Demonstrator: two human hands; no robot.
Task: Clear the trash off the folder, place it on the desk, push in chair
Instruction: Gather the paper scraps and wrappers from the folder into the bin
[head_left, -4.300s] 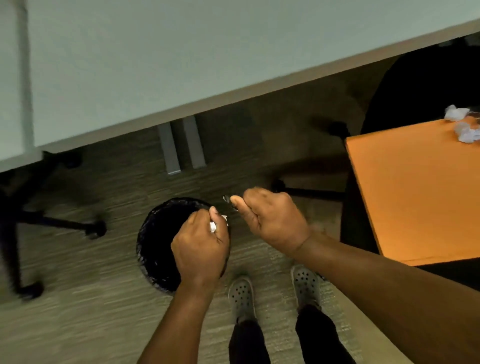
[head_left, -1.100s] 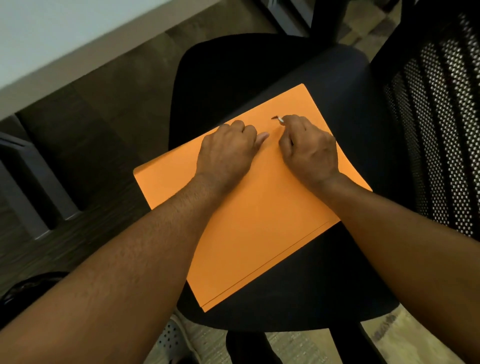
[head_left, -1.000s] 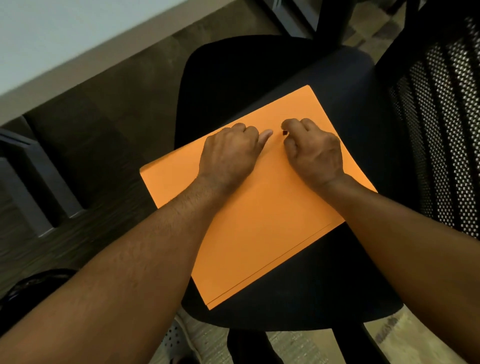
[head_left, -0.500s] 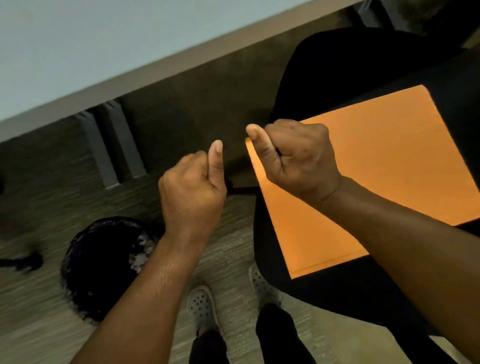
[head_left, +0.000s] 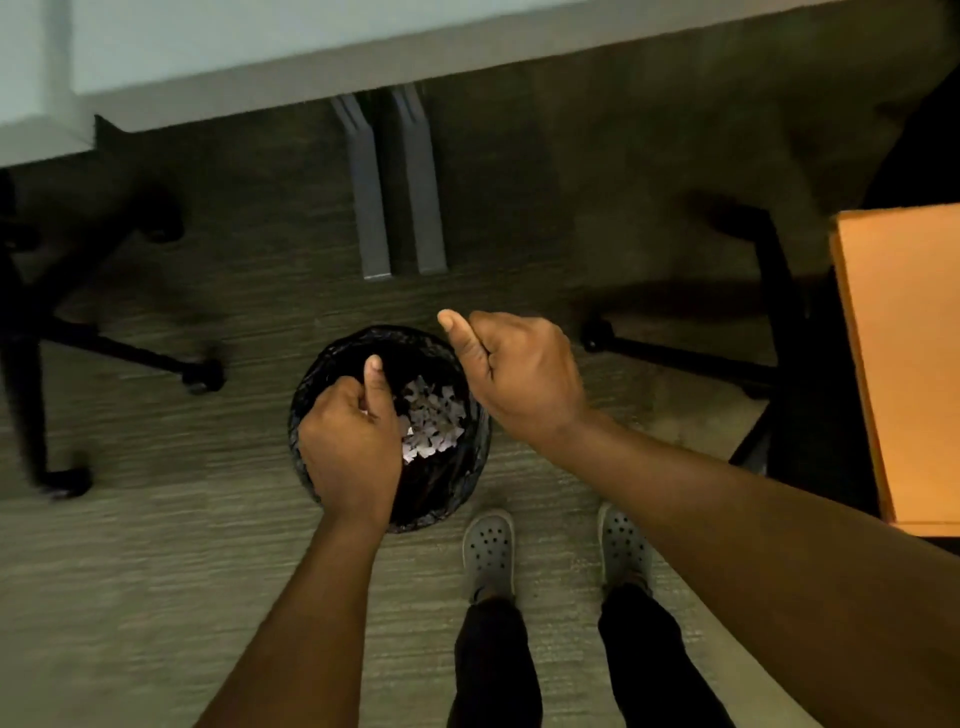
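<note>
Both hands over black bin (head_left: 332, 364). L hand (head_left: 349, 441) curled tight, maybe pinching small scrap (couldn't tell). R hand (head_left: 519, 374) fisted, contents hidden. One orange folder (head_left: 904, 364) lay on chair (head_left: 810, 395) at far right. I judged folder light, thin, bendy; best grab by edge. Two hands, one bin.

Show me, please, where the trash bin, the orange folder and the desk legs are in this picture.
trash bin (head_left: 457, 499): head view, on the lower right of its black liner.
orange folder (head_left: 914, 364): head view, on its flat top face.
desk legs (head_left: 369, 208): head view, on the left grey leg.
</note>
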